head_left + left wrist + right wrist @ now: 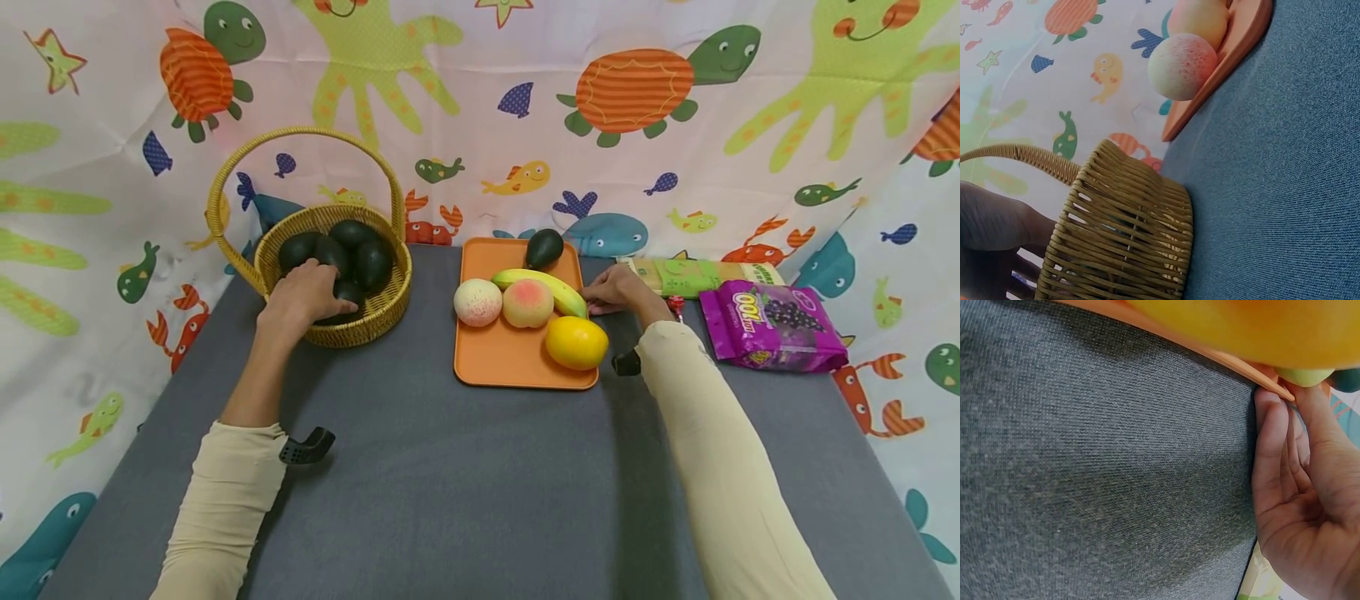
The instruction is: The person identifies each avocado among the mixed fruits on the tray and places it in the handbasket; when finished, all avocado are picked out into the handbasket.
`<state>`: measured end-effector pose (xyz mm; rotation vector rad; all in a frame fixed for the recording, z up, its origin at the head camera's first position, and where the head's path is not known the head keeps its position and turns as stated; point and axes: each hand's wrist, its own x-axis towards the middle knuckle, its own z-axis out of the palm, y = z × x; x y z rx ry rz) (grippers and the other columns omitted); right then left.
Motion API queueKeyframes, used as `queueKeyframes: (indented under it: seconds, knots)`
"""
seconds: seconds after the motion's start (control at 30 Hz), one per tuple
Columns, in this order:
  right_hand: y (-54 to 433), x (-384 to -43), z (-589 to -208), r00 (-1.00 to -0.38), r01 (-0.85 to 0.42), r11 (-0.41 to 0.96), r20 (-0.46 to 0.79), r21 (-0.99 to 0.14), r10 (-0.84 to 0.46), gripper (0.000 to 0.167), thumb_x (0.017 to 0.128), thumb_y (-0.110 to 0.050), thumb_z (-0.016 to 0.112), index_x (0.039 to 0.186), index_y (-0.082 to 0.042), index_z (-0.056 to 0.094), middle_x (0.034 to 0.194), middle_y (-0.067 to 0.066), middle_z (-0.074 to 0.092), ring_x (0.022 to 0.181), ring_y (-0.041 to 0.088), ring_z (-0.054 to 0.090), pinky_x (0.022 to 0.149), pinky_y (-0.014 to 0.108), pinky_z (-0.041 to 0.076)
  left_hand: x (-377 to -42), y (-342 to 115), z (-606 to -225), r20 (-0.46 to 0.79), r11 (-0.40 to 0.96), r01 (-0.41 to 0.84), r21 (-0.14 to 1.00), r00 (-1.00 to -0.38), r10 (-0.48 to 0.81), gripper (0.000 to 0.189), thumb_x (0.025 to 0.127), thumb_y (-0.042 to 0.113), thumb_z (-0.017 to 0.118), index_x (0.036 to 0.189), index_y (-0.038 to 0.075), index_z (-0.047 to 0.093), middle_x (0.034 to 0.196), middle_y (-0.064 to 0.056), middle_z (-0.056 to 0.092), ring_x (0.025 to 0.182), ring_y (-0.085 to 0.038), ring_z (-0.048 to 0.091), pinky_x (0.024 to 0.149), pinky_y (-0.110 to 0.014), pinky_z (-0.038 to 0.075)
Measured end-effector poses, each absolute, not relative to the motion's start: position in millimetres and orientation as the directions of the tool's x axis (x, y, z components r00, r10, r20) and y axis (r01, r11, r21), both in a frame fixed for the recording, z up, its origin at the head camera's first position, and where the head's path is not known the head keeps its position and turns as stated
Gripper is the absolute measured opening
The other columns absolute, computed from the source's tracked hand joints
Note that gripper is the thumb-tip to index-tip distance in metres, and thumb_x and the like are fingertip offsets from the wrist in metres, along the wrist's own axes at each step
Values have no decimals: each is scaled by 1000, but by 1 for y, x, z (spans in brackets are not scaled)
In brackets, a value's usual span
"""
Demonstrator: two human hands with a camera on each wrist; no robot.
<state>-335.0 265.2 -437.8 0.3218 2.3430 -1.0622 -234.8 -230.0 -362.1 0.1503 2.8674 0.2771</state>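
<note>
My left hand point(302, 293) reaches into the yellow wicker basket point(378, 323), its fingers and thumb spread around a dark green avocado point(347, 292). Several more avocados point(372, 265) lie in there. The left wrist view shows the basket's woven side point(1129, 231) in front of my fingers, hiding the fruit. On the right, my right hand point(624, 292) pinches the edge of the orange tray point(510, 367), thumb on top and fingers below, as the right wrist view shows. The tray carries two peaches point(527, 303), a banana point(558, 292), an avocado point(544, 248) and a yellow rounded fruit point(577, 343).
Right of my right hand lie a purple packet with grapes on it point(780, 327), a long green-and-beige packet point(697, 275) and a small red-wrapped item point(676, 305). A curtain printed with sea animals point(480, 125) hangs behind the grey table point(450, 483). The basket's tall handle point(300, 131) arches above it.
</note>
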Motion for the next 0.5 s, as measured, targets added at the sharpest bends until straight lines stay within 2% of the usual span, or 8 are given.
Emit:
queueKeyframes:
  seconds: [0.2,0.37,0.5]
  knots:
    - [265,-336,-436,-820,435,661,-573,-612,9,45,99,-25,73,132,6,68,66,-3,72,59,7,72,67,19,59,-232,-225,-357,-170,967,79,241,-978,123,61,98,34,73,138,-8,58,133,-34,57,125,-49,53,104,-66,47]
    - [264,-336,-433,-808,454,663,-588,-595,26,46,99,-25,73,133,6,67,66,-2,72,58,8,72,67,19,59,-233,-207,-344,-97,951,121,285,-983,154,61,102,35,68,146,-3,54,145,-32,53,134,-49,51,112,-67,44]
    - [265,-337,-438,-811,449,665,-585,-597,23,45,99,-26,73,132,4,68,65,-3,71,58,7,72,65,18,58,-238,-184,-333,-55,928,182,324,-976,210,56,103,34,66,147,0,55,146,-28,55,132,-46,55,110,-64,47]
